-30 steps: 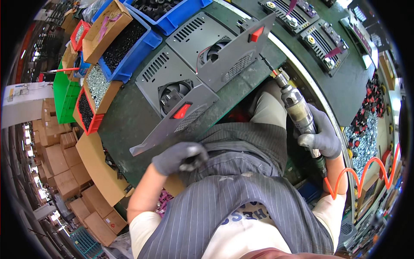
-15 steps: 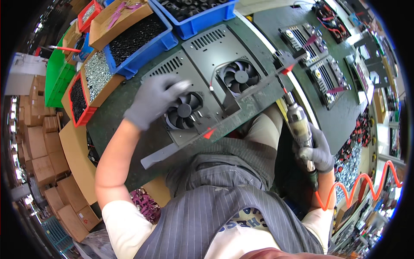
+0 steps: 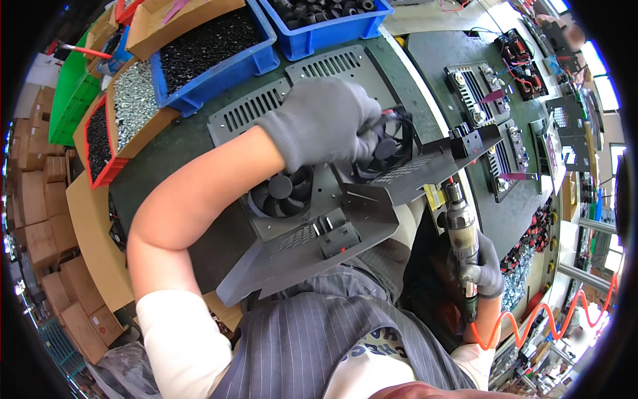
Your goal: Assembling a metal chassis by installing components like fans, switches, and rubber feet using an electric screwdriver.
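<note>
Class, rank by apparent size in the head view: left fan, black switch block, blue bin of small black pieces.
1. Blue bin of small black pieces
2. Left fan
3. Black switch block

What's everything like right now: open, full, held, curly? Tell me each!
Left hand: fingers at the far fan, grip unclear
Right hand: closed around the power driver
Orange hose: coiled, joined to the driver
Near fan: blades showing
Blue bins: open, holding black parts
Nearest red bin: open, holding black pieces
</note>
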The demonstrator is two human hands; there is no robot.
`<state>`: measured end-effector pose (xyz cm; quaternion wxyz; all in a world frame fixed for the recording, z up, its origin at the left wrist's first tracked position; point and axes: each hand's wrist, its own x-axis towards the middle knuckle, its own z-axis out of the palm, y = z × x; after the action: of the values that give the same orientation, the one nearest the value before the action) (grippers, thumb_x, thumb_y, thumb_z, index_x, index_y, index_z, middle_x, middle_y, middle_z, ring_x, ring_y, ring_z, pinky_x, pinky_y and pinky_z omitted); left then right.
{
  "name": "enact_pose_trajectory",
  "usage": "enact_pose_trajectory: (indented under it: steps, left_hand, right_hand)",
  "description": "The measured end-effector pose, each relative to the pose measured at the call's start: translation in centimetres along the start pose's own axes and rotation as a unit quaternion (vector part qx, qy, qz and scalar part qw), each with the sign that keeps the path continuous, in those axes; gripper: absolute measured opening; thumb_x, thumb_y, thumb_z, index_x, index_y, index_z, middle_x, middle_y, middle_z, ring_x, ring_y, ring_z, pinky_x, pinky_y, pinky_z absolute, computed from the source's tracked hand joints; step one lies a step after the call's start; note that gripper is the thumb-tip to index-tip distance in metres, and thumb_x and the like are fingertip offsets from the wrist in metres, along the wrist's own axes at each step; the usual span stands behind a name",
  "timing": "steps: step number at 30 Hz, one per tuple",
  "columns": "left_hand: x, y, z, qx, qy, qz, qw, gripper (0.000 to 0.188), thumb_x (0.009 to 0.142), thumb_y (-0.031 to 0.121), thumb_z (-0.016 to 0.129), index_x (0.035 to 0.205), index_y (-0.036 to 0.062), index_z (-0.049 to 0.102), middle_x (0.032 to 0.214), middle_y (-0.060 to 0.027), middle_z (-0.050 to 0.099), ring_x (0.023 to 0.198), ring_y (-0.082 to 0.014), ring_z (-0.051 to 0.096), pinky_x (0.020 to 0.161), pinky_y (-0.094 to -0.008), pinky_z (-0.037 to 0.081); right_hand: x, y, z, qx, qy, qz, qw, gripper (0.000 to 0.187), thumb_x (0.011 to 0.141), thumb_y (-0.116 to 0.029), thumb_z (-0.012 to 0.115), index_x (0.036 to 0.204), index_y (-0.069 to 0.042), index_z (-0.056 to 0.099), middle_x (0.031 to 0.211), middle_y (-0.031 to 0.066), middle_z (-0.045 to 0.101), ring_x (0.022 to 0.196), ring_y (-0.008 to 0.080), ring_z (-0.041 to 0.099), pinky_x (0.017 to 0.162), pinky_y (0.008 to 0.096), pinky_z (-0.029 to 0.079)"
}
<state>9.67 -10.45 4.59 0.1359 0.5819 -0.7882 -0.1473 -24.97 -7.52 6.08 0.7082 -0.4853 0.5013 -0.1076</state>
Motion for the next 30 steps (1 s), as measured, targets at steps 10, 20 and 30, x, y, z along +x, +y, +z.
enact_pose_trajectory:
  steps: [10,20,30]
  left_hand:
    - [0.0,2.4,1.8,-0.405,-0.133,-0.130,0.895,0.038,0.080,0.040,0.065,0.086,0.0038,0.059,0.070,-0.0094,0.061,0.068,-0.0187,0.061,0.065,-0.0338,0.048]
    - [0.9,1.2,2.9,-0.450,-0.087,-0.053,0.887,0.034,0.089,0.034,0.057,0.092,0.0016,0.065,0.071,-0.0135,0.062,0.066,-0.0171,0.059,0.066,-0.0311,0.048]
    - [1.3,1.9,1.9,-0.334,-0.092,0.054,0.936,0.035,0.091,0.034,0.052,0.098,0.0019,0.064,0.079,-0.0184,0.063,0.073,-0.0291,0.062,0.068,-0.0369,0.048]
  right_hand:
    - [0.0,-0.3,-0.9,0.017,-0.021,0.036,0.999,0.081,0.049,-0.032,0.084,0.112,0.004,0.049,0.072,0.0083,0.062,0.058,0.0149,0.060,0.053,0.0242,0.048]
    - [-0.4,-1.0,-1.4,-0.016,-0.022,0.075,0.997,0.072,0.047,-0.024,0.085,0.105,0.002,0.052,0.073,0.0070,0.062,0.061,0.0130,0.057,0.057,0.0237,0.046]
    - [-0.5,-1.5,-1.3,-0.035,-0.016,0.067,0.997,0.069,0.051,-0.027,0.085,0.105,0.001,0.052,0.075,0.0039,0.059,0.063,0.0107,0.056,0.059,0.0234,0.045]
